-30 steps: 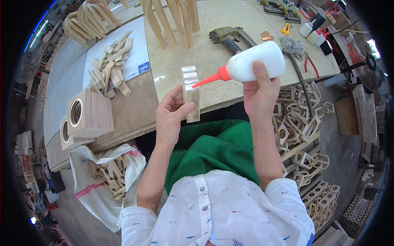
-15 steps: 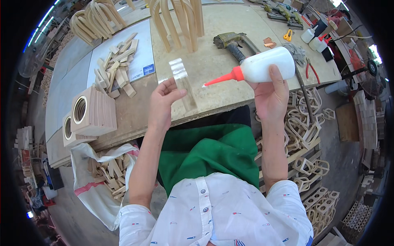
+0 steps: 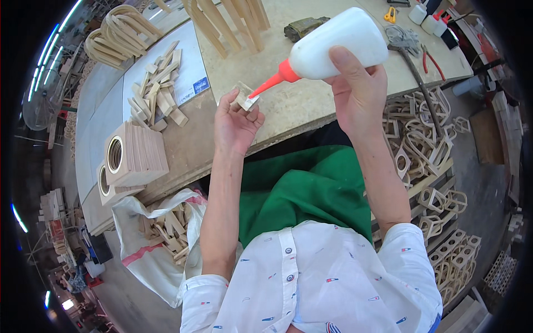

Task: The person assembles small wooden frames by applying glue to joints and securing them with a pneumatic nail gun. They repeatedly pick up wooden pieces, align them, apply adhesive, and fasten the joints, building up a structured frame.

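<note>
My right hand (image 3: 358, 97) is wrapped around a white squeeze glue bottle (image 3: 340, 45), tilted so that its red nozzle (image 3: 272, 81) points down to the left. A short, flat piece of wood (image 3: 246, 100) is pinched in the fingers of my left hand (image 3: 237, 126), over the near part of the workbench (image 3: 294, 111). The nozzle tip is at the upper face of the wood; whether it touches cannot be made out. Beyond the bottle, partly covered by it, lies a dark nail gun (image 3: 302, 28).
Wood offcuts (image 3: 158, 89) are piled on a white board at left, near stacked square blocks with round holes (image 3: 136, 152). Bent wooden frames (image 3: 222, 22) stand at the back. A sack of scraps (image 3: 144, 244) hangs below the bench; pliers (image 3: 432, 60) lie at right.
My right hand has raised and tipped the bottle, bringing its nozzle to the wood. My left hand has turned palm up, tilting the wood piece. The whole view has shifted slightly.
</note>
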Demonstrator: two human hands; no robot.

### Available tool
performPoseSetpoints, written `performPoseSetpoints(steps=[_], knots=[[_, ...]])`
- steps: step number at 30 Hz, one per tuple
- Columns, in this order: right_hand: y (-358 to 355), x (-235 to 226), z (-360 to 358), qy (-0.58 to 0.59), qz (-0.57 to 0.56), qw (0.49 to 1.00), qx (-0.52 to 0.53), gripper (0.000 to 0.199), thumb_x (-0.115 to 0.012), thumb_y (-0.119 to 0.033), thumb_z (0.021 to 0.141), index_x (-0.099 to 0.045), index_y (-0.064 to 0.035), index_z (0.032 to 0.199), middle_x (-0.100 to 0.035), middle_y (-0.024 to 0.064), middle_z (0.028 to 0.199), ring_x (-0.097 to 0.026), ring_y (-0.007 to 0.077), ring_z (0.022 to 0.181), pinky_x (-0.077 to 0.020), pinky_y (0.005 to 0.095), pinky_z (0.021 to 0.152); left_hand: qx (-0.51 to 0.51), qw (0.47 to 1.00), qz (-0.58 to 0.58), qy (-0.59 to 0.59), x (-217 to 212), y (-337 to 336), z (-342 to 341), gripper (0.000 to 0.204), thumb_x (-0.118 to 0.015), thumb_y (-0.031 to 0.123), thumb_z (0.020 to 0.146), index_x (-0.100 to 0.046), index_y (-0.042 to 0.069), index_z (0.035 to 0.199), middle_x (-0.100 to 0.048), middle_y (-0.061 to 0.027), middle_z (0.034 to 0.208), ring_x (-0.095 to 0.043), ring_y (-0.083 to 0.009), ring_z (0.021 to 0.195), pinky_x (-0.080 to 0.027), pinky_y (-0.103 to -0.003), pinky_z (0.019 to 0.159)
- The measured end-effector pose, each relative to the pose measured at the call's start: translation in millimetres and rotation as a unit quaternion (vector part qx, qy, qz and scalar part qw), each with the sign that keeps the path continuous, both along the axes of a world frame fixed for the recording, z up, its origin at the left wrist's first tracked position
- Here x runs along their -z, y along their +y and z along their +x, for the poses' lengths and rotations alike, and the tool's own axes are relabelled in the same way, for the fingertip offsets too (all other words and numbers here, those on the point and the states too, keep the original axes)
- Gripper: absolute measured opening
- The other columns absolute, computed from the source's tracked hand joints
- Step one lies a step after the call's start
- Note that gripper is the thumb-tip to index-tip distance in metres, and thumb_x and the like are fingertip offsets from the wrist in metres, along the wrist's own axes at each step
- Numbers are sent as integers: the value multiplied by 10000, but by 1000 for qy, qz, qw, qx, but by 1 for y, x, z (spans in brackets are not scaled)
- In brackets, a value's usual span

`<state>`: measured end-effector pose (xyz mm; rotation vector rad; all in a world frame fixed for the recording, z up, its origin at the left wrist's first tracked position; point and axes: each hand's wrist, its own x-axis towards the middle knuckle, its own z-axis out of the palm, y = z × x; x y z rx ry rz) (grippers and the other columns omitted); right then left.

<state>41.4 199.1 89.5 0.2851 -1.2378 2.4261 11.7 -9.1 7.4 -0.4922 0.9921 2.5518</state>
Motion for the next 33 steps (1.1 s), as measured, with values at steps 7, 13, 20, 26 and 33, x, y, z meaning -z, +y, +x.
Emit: performPoseSetpoints(steps=[7, 13, 20, 26, 33], knots=[[-7, 11, -1, -15, -3, 1000, 4, 361, -701, -93, 854, -545, 13, 1161, -643, 82, 1053, -644, 176, 958, -543, 354, 829, -18, 1000, -10, -15, -5, 4, 0, 340, -644, 286, 846, -550, 27, 1045, -647, -101, 890, -647, -202, 734, -504, -371, 718], [-5, 17, -3, -23, 6, 1000, 6, 376, -722, -102, 840, -550, 14, 1154, -645, 74, 1044, -641, 168, 950, -536, 346, 829, -16, 1000, -13, -15, -3, 6, 0, 371, -647, 283, 844, -534, 0, 1056, -644, -107, 881, -647, -210, 724, -504, -368, 716], [5, 19, -2, -7, 22, 1000, 18, 383, -725, -102, 840, -551, 5, 1165, -646, 63, 1049, -637, 149, 927, -515, 315, 800, -8, 1000, -1, -13, 0, 1, -1, 358, -646, 273, 841, -548, 3, 1055, -660, -114, 873, -656, -219, 709, -505, -376, 714], [16, 24, -2, 7, 63, 997, 54, 393, -710, -96, 848, -538, 16, 1183, -641, 80, 1073, -647, 177, 963, -550, 341, 815, -3, 1000, 24, -3, 6, -8, -3, 331, -634, 268, 852, -557, 17, 1054, -661, -115, 891, -658, -233, 723, -506, -381, 719], [4, 29, 3, -3, 4, 1000, 23, 400, -703, -92, 851, -526, 22, 1191, -634, 95, 1100, -647, 211, 1005, -563, 412, 866, -27, 996, 69, -43, 1, -4, -5, 373, -658, 283, 845, -538, -12, 1039, -639, -133, 897, -652, -237, 745, -502, -385, 724]])
